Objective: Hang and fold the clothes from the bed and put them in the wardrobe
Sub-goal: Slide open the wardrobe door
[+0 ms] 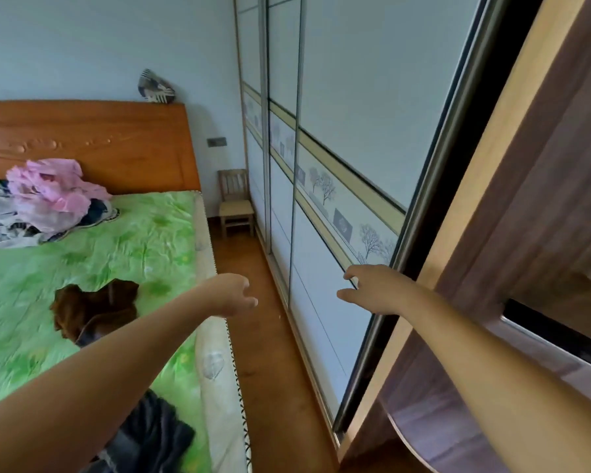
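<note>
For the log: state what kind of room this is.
A bedroom, most likely: a bed with a wooden headboard, clothes piled on it, and a sliding-door wardrobe alongside.

crumpled pink clothes pile (48, 196) and brown garment (93, 308) lie apart on green bed (151, 240).

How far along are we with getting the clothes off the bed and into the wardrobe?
Done: nothing visible; no garment looks folded or hung. In hand: neither hand holds anything; the right hand reaches by the sliding wardrobe door, the left hand hovers open over the bed edge. Left: the pink pile, the brown garment and the dark garment all lie loose on the bed.
</note>
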